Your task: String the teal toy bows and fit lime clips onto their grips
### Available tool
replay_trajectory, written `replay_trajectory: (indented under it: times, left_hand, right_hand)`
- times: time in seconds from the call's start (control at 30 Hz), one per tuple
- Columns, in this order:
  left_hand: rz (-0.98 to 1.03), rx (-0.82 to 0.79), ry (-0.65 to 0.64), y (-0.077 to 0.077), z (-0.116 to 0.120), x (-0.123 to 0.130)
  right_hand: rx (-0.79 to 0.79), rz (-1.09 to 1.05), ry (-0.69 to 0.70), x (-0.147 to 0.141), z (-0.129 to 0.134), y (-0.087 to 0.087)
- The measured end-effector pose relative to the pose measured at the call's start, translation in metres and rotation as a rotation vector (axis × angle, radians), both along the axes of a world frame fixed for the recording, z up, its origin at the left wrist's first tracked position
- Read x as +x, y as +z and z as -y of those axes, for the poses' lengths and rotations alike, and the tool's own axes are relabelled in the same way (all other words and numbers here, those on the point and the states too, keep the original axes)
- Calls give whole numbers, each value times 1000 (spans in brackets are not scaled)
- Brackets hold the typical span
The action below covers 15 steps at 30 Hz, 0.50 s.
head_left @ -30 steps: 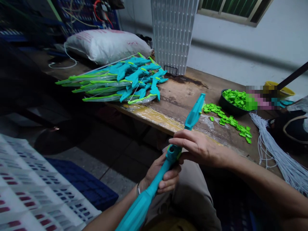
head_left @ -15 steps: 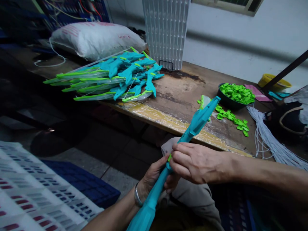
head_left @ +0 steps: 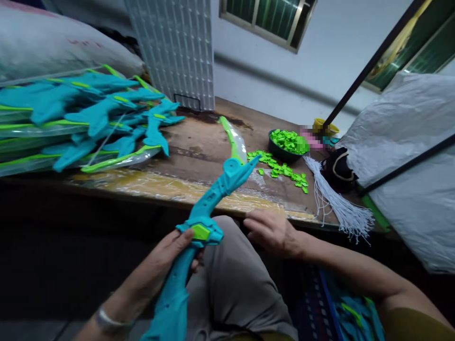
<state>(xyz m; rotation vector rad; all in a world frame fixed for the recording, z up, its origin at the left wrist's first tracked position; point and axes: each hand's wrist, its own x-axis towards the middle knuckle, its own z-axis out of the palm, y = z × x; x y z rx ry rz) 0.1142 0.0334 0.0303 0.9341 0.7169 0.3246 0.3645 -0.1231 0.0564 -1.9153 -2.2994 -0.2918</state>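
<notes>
My left hand [head_left: 174,253] is wrapped round a teal plastic toy bow [head_left: 211,196], held at a slant over my lap. Its thumb lies against a lime-green hexagonal inset [head_left: 201,232] in the middle of the bow. From the ring near the bow's upper end, a green limb with clear film [head_left: 236,139] extends up over the table; the lower end runs out of view. My right hand [head_left: 272,232] is apart from the bow, above my knee, palm down with fingers curled together. What they hold, if anything, is hidden.
Similar teal bows [head_left: 106,111] lie piled on the wooden table [head_left: 199,147] at left. A dark bowl [head_left: 284,154] of green pieces, loose green pieces [head_left: 279,169] and white cords [head_left: 334,213] sit at right. Below my right arm is a blue crate [head_left: 329,303] of teal parts.
My right hand has come off the middle of the bow and moved right. The bow has turned, its green inset now facing me. My view has swung right.
</notes>
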Motion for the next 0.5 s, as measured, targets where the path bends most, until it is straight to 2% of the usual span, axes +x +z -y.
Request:
replay_trajectory:
  times: [0.03,0.1,0.2,0.27,0.33,0.4,0.5]
  left_hand:
    - [-26,8,-5,1,-5,-1]
    - [-64,22,-51,-1,-10,-3]
    - [-73,94,-128,-7,-8,-3]
    - [-63,195,-161,-12,-2,0]
    - [-46,307,-216,-17,4,3]
    - [-35,383,-298,-23,12,3]
    - [-62,399,-447,-41,26,-4]
  right_hand:
    - [-38,-10,-182,26,9,-8]
    - [-35,3,-455,83,28,-16]
    - [-14,20,-876,160,56,-14]
    - [-41,9,-1083,195,70,-12]
    - [-87,-15,-1218,216,79,-13]
    - [-130,-46,-1296,228,82,-17]
    - [-150,-105,-1367,238,79,-21]
